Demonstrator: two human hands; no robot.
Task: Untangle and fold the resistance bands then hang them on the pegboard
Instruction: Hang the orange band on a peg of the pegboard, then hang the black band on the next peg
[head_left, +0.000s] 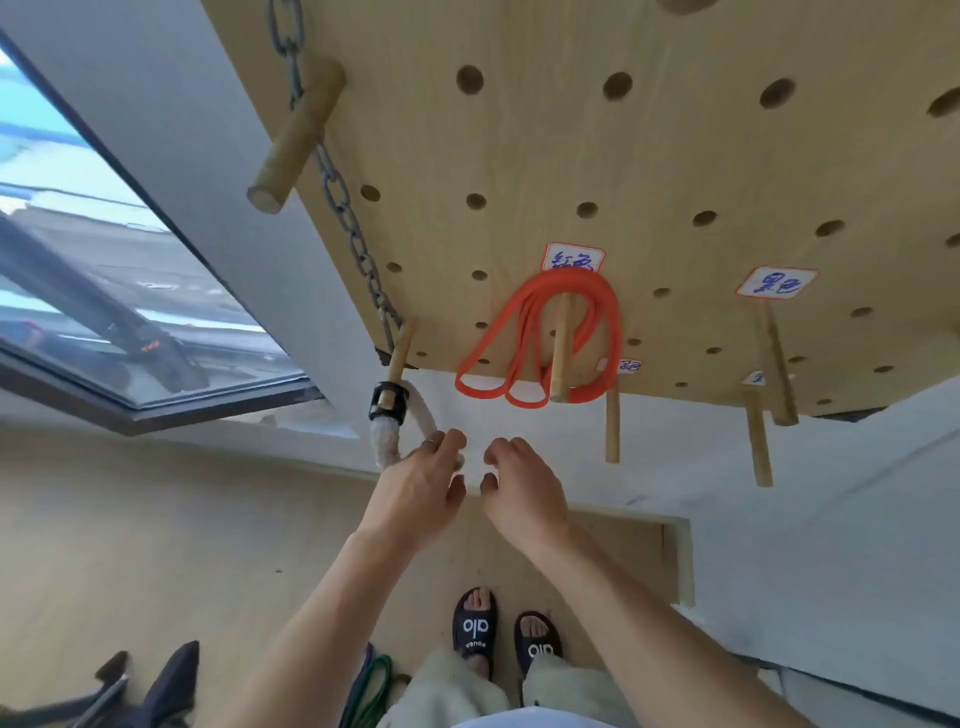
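Two empty, loosely curled hands, left (422, 480) and right (521, 486), hover just below the pegged orange band (540, 338).

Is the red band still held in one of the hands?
No, the red band hangs folded on a wooden peg of the pegboard, and both hands are below it, holding nothing.

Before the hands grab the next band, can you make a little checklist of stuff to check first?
1. Red band hung on its peg: ok, folded loops drape over it.
2. Left hand free: ok, it holds nothing.
3. Right hand free: ok, it holds nothing.
4. Peg under the black-ink label free: ok, nothing hangs on it.
5. More bands to fetch: ok, a green band lies on the floor by the feet.
6. Green band untangled: cannot tell, mostly hidden.
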